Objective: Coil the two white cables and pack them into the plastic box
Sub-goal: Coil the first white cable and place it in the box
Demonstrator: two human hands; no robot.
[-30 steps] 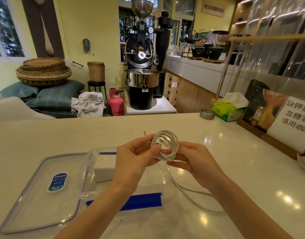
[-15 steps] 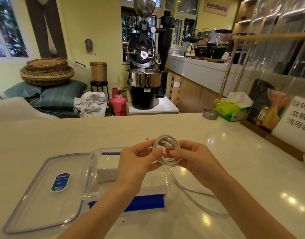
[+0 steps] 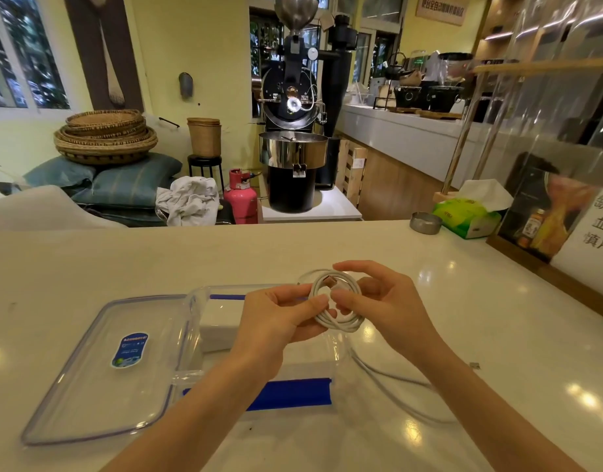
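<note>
One white cable [image 3: 339, 310] is coiled above the open clear plastic box [image 3: 194, 321]; the other cable [image 3: 388, 386] trails loose beside it.

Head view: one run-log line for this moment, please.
stage: coiling | coiled white cable: held by left hand and right hand | second cable: loose on counter | plastic box: open

Pale yellow walls enclose the room, with windows [image 3: 17, 63] far left. A black coffee roaster [image 3: 293, 131] stands far centre — woven baskets [image 3: 106, 137] on cushions [image 3: 116, 182] to its left, a long counter [image 3: 412, 137] to its right. The glossy worktop [image 3: 89, 260] reflects ceiling lights.
</note>
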